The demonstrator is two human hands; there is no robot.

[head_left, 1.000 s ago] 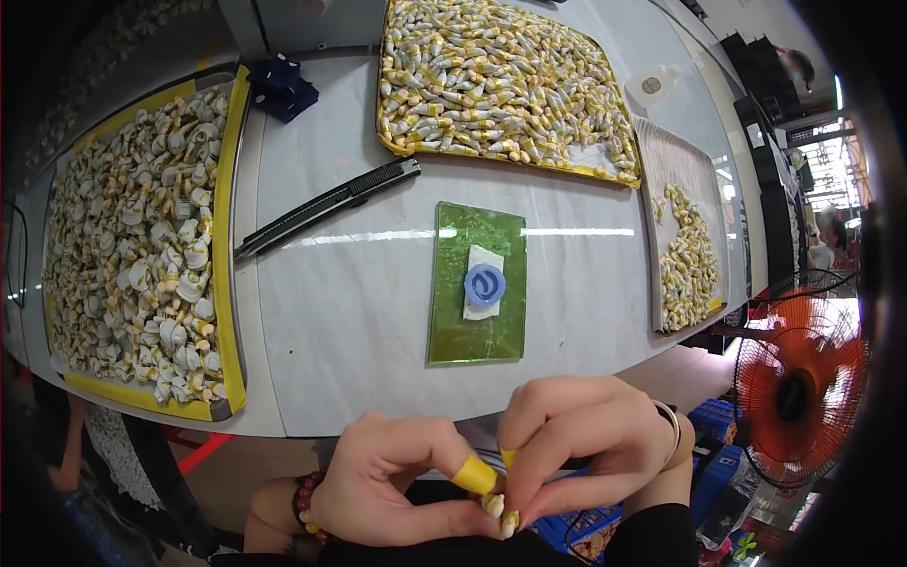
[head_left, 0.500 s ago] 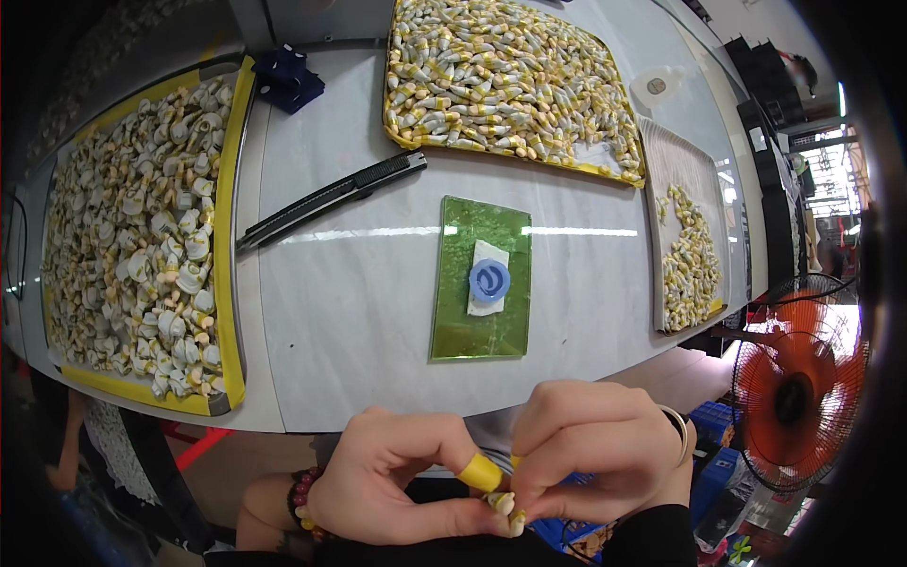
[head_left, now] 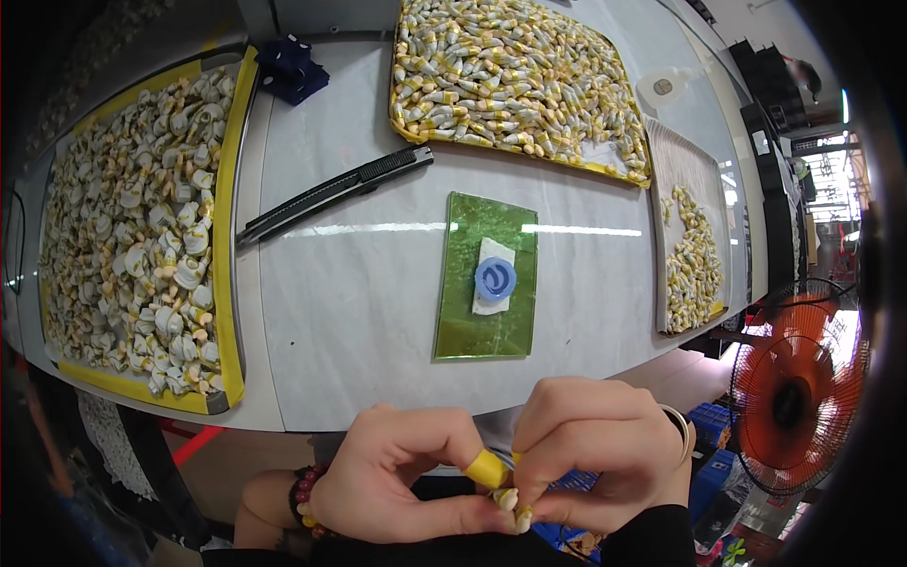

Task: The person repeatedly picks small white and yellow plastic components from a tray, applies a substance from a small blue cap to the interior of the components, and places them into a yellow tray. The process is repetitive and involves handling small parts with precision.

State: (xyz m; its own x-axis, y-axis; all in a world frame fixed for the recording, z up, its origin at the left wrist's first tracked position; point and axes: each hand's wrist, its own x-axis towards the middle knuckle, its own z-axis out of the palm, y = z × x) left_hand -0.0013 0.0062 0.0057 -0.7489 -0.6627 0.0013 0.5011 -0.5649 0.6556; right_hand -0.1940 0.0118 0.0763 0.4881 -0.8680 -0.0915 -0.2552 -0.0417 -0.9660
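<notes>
Just off the table's front edge, my left hand (head_left: 402, 482) and my right hand (head_left: 597, 452) meet, both closed in a pinch. Between the left thumb and the yellow-wrapped index finger sits a small white piece (head_left: 507, 498) with yellow marks. A second small pale piece (head_left: 523, 520) is pinched at my right fingertips, right beside the first. Whether the two pieces are joined I cannot tell. On the table ahead lies a green mat (head_left: 460, 321) bearing a white pad (head_left: 492, 249) and a round blue mould-like ring (head_left: 495, 279).
A tray (head_left: 224, 312) of white-and-cream pieces stands at the left. A yellow-edged tray (head_left: 529, 151) of slim pieces is at the back, a smaller lined tray (head_left: 666, 156) at the right. A black utility knife (head_left: 331, 194) lies between. An orange fan (head_left: 789, 387) stands beyond the table's right edge.
The view has shifted slightly. Both hands keep the same pinch on the small pieces, with barely any movement.
</notes>
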